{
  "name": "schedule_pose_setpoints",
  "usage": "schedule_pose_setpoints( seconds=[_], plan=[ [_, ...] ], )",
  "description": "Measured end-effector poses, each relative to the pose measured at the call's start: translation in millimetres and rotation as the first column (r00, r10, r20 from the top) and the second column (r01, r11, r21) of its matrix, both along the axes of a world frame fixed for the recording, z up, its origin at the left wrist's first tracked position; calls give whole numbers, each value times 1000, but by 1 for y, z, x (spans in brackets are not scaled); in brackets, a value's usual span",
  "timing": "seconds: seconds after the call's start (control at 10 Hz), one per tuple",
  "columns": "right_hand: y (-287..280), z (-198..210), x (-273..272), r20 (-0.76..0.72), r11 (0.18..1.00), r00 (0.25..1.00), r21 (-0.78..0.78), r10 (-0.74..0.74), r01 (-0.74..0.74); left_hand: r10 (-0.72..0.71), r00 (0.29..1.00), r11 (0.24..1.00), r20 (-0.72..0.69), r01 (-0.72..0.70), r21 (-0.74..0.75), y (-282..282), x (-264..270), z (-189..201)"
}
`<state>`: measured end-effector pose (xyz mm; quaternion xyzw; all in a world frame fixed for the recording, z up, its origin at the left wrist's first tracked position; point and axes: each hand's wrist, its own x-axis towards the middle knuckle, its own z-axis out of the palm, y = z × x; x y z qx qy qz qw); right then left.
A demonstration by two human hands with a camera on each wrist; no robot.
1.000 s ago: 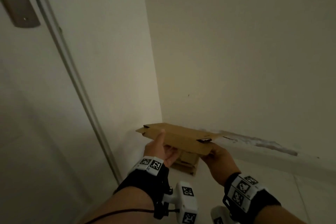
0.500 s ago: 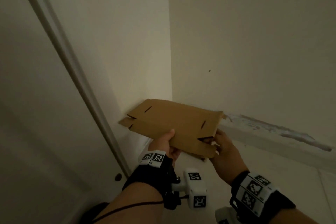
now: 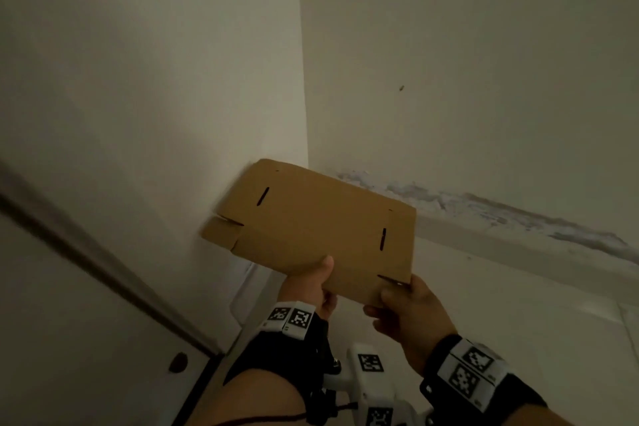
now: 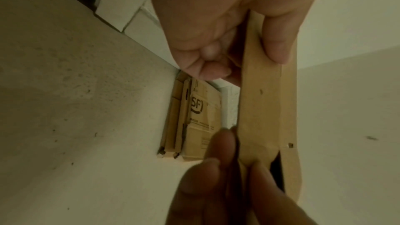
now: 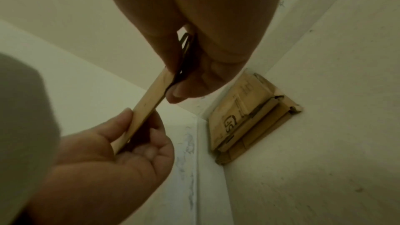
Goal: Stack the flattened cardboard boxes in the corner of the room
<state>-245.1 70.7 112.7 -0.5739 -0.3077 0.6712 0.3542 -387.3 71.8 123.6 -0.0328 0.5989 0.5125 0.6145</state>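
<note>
— Where's the flattened box right now?

— Up in the air, above the corner at twelve o'clock. The left hand pinches its near edge, thumb on top; the right hand is clamped on the near corner at about four o'clock.

— And the pile?

— The stack lies on the floor tight in the corner, under the held box. Dim down there, but I'd guess three or so pieces.

— So which step?

— Carrying it in, I'd say. Next comes lowering it flat, squaring it to both walls, then letting go.
</note>
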Motion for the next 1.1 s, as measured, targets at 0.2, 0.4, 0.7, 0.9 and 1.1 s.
schedule_pose_setpoints(
  seconds=[0.2, 0.4, 0.7, 0.9, 1.1],
  plan=[
    [46, -59, 4, 92, 993, 991, -61, -97, 103, -122, 992, 992, -40, 121, -20, 28, 3, -60],
    [100, -110, -2, 107, 975, 977, -102, -184, 195, -114, 991, 993, -64, 112, -32, 60, -6, -90],
    [154, -167, 7, 284, 968, 954, -197, -97, 157, -203, 971, 978, -128, 194, -81, 69, -24, -121],
    [169, -186, 15, 478, 989, 877, -144, 52, 20, -273, 950, 959, -154, 257, -118, 65, -22, -136],
    [167, -201, 14, 607, 976, 793, -196, 48, 91, -280, 945, 958, -169, 262, -119, 65, -14, -136]
  ],
)
